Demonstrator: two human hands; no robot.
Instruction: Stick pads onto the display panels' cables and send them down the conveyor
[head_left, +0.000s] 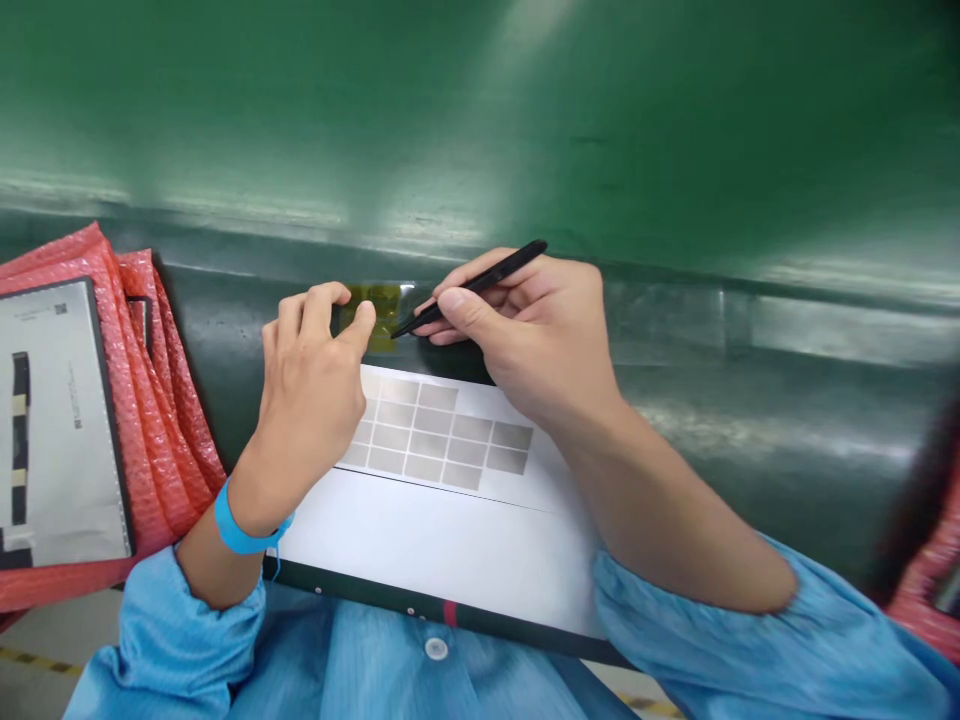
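Note:
My right hand [536, 330] grips slim black tweezers [495, 275] like a pen, their tip pointing down to the left. That tip is at the edge of a see-through amber film piece [382, 310] on the table. My left hand [311, 370] rests at the film's left side, its fingers bent and the thumb apart from the index finger. Nothing shows between them. Below both hands lies a white sheet [420, 530] with rows of grey rectangular stickers [430, 443]; my left hand hides part of its left end.
A stack of red bubble-wrap bags [161, 440] stands at the left, with a flat silver panel [67, 430] on top. More red wrap [930, 580] shows at the right edge. The table's green mat [750, 430] runs behind, and its near edge is close to my body.

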